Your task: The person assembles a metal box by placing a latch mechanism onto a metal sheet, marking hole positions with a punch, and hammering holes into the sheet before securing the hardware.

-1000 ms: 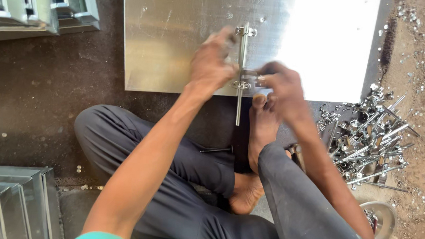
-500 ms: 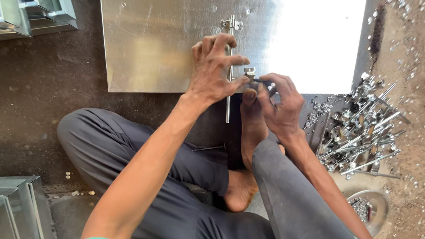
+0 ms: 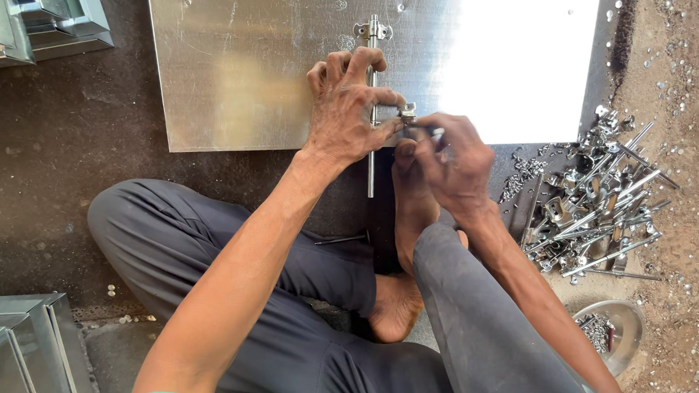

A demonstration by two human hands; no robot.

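Left hand (image 3: 346, 109) fingers clamp the upright metal rod (image 3: 373, 102) against the steel sheet (image 3: 237, 63); just right, right hand (image 3: 451, 162) fingers pinch a small bracket (image 3: 408, 112).

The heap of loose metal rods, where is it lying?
In the head view, the heap of metal rods lies on the ground right of the right hand, beside the metal sheet.

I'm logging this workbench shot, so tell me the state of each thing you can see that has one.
Left hand: pressed flat over the rod on the sheet.
Right hand: pinched on a small metal bracket.
Metal sheet: lying flat on the floor.
Long metal rod: lying on the sheet, lower end overhanging the edge.
Loose latch parts: heaped on the floor.
Metal bowl: upright, holding small pieces.
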